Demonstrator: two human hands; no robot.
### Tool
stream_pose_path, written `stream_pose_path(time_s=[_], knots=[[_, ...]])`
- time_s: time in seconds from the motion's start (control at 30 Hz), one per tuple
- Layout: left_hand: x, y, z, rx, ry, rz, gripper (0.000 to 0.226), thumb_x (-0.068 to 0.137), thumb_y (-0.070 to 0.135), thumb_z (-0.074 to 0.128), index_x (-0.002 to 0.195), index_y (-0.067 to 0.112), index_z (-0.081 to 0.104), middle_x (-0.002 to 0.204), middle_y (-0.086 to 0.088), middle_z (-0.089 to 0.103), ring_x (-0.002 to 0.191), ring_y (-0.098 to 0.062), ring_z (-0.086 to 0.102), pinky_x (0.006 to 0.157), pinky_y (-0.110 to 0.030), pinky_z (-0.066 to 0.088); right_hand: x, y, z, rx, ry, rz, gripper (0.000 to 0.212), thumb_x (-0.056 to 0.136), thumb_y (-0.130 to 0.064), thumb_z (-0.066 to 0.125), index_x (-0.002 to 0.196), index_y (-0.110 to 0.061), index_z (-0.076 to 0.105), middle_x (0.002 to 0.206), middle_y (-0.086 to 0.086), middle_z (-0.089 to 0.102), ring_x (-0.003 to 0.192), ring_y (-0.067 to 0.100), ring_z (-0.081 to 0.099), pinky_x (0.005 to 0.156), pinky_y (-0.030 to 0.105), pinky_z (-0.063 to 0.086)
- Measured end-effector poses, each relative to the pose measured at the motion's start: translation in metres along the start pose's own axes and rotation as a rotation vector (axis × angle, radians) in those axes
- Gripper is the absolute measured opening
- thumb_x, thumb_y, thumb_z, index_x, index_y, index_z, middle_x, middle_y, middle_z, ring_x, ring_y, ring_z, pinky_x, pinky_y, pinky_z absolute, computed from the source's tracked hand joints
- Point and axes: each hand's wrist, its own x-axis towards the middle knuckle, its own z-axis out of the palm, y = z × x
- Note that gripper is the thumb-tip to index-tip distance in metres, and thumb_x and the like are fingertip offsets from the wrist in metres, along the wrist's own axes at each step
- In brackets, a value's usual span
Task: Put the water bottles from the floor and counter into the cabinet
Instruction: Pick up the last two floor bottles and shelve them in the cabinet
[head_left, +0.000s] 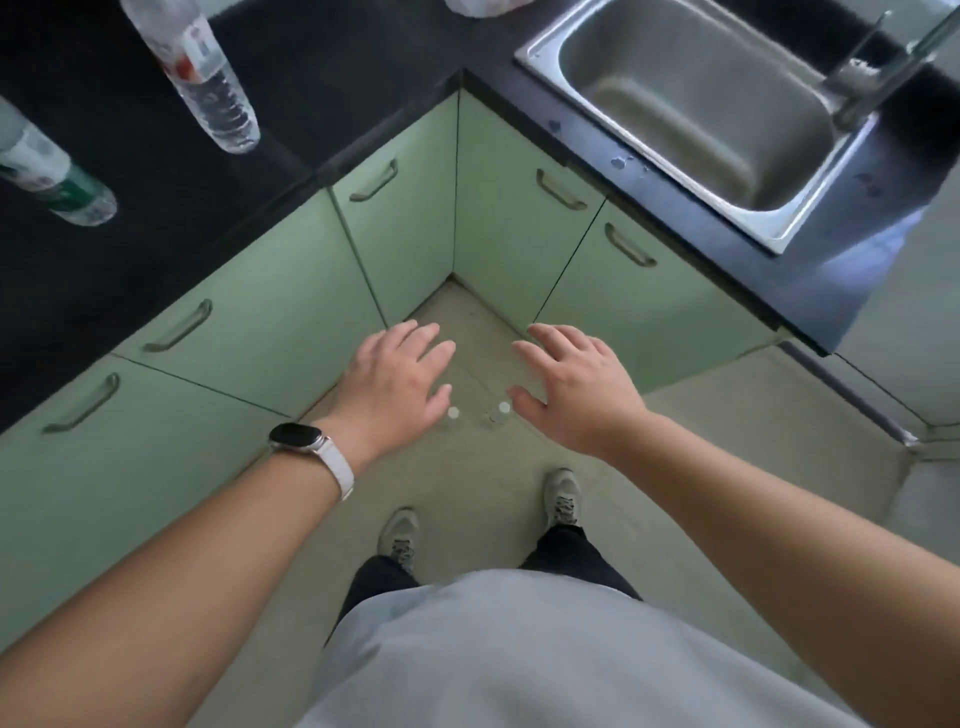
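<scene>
Two clear water bottles stand on the floor, seen from straight above: the white cap of one bottle (453, 413) shows beside my left thumb, the cap of the other bottle (503, 408) beside my right thumb. My left hand (397, 382) and my right hand (576, 387) hover above them, fingers spread, holding nothing. On the black counter (291, 78) stand a bottle with a red-and-white label (200, 73) and a bottle with a green label (47, 174) at the left edge. The pale green cabinet doors (270, 317) are all closed.
A steel sink (691, 104) with a tap is set in the counter at the upper right. The cabinets meet in an inner corner ahead of my feet (561, 499). Bar handles (179, 327) run along each door. Tiled floor extends to the right.
</scene>
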Motion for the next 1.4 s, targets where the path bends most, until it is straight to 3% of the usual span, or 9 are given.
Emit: stream_pose_path(time_s=[0.07, 0.23, 0.43, 0.73, 0.97, 1.23, 1.4], knots=[[0.002, 0.015, 0.012, -0.016, -0.012, -0.083, 0.050, 0.083, 0.037, 0.055, 0.122, 0.008, 0.068, 0.129, -0.018, 0.064, 0.119, -0.039, 0.060, 0.097, -0.051, 0.048, 0.006, 0.021, 0.005, 0.035, -0.013, -0.055, 0.056, 0.086, -0.052, 0.044, 0.124, -0.015, 0.061, 0.131, 0.010, 0.058, 0.120, 0.034, 0.053, 0.094, 0.043, 0.043], [0.013, 0.048, 0.042, -0.046, -0.006, -0.212, 0.053, 0.091, 0.043, 0.046, 0.128, 0.009, 0.064, 0.136, -0.017, 0.060, 0.125, -0.038, 0.055, 0.097, -0.049, 0.046, 0.023, 0.064, 0.031, 0.072, -0.078, -0.220, 0.060, 0.086, -0.055, 0.040, 0.123, -0.013, 0.062, 0.132, 0.012, 0.058, 0.120, 0.035, 0.053, 0.095, 0.045, 0.043], [0.025, 0.064, 0.089, -0.107, -0.032, -0.327, 0.055, 0.092, 0.043, 0.045, 0.133, 0.010, 0.061, 0.141, -0.016, 0.056, 0.130, -0.038, 0.050, 0.100, -0.052, 0.043, 0.039, 0.081, 0.078, 0.097, -0.137, -0.279, 0.058, 0.086, -0.054, 0.040, 0.120, -0.013, 0.062, 0.130, 0.013, 0.058, 0.118, 0.035, 0.054, 0.093, 0.044, 0.043], [0.041, 0.021, 0.216, -0.196, -0.147, -0.420, 0.055, 0.096, 0.037, 0.058, 0.145, 0.012, 0.050, 0.154, -0.014, 0.044, 0.141, -0.034, 0.040, 0.110, -0.047, 0.035, 0.057, 0.108, 0.199, 0.137, -0.141, -0.106, 0.061, 0.084, -0.054, 0.048, 0.129, -0.013, 0.055, 0.136, 0.010, 0.054, 0.120, 0.035, 0.051, 0.089, 0.047, 0.047], [0.041, -0.003, 0.353, -0.296, -0.269, -0.498, 0.062, 0.090, 0.031, 0.066, 0.144, 0.008, 0.049, 0.152, -0.019, 0.044, 0.137, -0.039, 0.043, 0.108, -0.048, 0.037, 0.077, 0.128, 0.329, 0.158, -0.242, 0.031, 0.067, 0.087, -0.050, 0.059, 0.143, -0.017, 0.041, 0.146, 0.005, 0.043, 0.131, 0.031, 0.040, 0.100, 0.045, 0.037], [0.062, -0.032, 0.509, -0.444, -0.240, -0.625, 0.067, 0.095, 0.036, 0.062, 0.151, 0.007, 0.038, 0.155, -0.016, 0.040, 0.140, -0.036, 0.038, 0.110, -0.045, 0.033, 0.099, 0.151, 0.487, 0.256, -0.283, 0.141, 0.075, 0.086, -0.050, 0.061, 0.147, -0.018, 0.033, 0.149, 0.002, 0.039, 0.134, 0.027, 0.037, 0.104, 0.044, 0.038], [0.073, -0.047, 0.590, -0.628, -0.164, -0.754, 0.076, 0.093, 0.041, 0.066, 0.155, 0.014, 0.030, 0.157, -0.009, 0.036, 0.143, -0.026, 0.034, 0.114, -0.033, 0.027, 0.108, 0.164, 0.569, 0.398, -0.206, 0.294, 0.086, 0.084, -0.048, 0.067, 0.152, -0.020, 0.023, 0.152, 0.001, 0.034, 0.137, 0.025, 0.035, 0.102, 0.039, 0.038]])
